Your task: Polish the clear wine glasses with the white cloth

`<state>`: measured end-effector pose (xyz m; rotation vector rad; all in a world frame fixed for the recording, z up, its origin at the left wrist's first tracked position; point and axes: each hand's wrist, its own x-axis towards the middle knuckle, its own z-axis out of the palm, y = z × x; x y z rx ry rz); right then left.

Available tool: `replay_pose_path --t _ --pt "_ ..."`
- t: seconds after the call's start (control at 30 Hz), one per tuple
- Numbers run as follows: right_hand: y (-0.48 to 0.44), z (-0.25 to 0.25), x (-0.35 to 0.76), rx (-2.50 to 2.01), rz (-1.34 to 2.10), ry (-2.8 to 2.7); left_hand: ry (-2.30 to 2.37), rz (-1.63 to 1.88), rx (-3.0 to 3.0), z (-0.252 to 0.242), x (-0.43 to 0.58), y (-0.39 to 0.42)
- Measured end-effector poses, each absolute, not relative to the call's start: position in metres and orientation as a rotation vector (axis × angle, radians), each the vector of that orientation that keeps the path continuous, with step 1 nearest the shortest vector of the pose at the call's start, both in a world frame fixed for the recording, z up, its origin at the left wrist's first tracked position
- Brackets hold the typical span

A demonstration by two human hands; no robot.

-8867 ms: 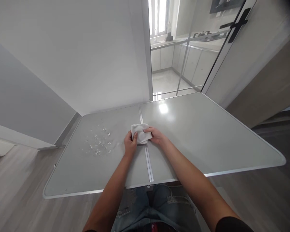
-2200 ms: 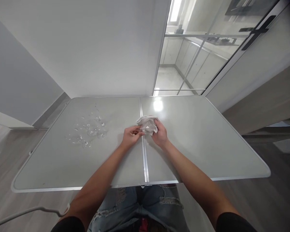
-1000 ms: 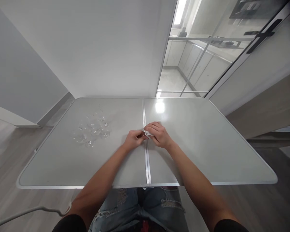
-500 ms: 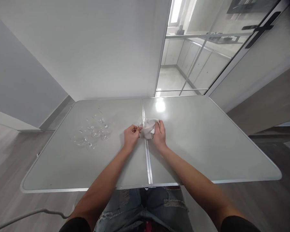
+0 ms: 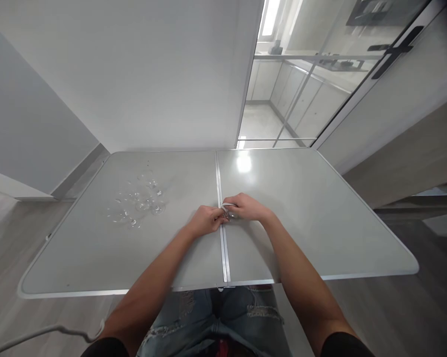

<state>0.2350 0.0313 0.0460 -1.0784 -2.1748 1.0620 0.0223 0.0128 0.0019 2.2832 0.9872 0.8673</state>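
Observation:
My left hand point(image 5: 207, 219) is closed with its fingertips pinched on a small clear glass point(image 5: 228, 216), over the table's centre seam. Most of that glass is hidden by my fingers, so its full shape cannot be made out. My right hand point(image 5: 247, 207) curls over it from the other side, holding a white cloth point(image 5: 228, 204) against the glass. Only a thin folded edge of the cloth shows. Away to the left, several clear glasses point(image 5: 158, 207) with round, see-through outlines are grouped on the table.
The pale folding table point(image 5: 301, 223) has a metal rim and a metal seam point(image 5: 223, 248) down its middle. A white wall point(image 5: 171, 74) rises behind it. Glass door panels point(image 5: 279, 109) stand at the back right. A grey cable point(image 5: 52, 329) runs at lower left.
My right hand has turned over the glass, knuckles now up, and the cloth has gone from a visible bunch to a thin edge. Both hands have come slightly nearer to me.

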Motion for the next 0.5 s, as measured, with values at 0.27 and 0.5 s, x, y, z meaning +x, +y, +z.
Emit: replay_pose_path --t 0.27,0.5 --pt "0.028 0.045 0.217 -0.727 1.774 -1.082 0.933 1.146 1.794 0.004 0.032 0.014" --pt "0.01 0.032 0.166 -0.772 1.49 -0.975 1.049 1.472 1.338 0.002 0.043 0.019"
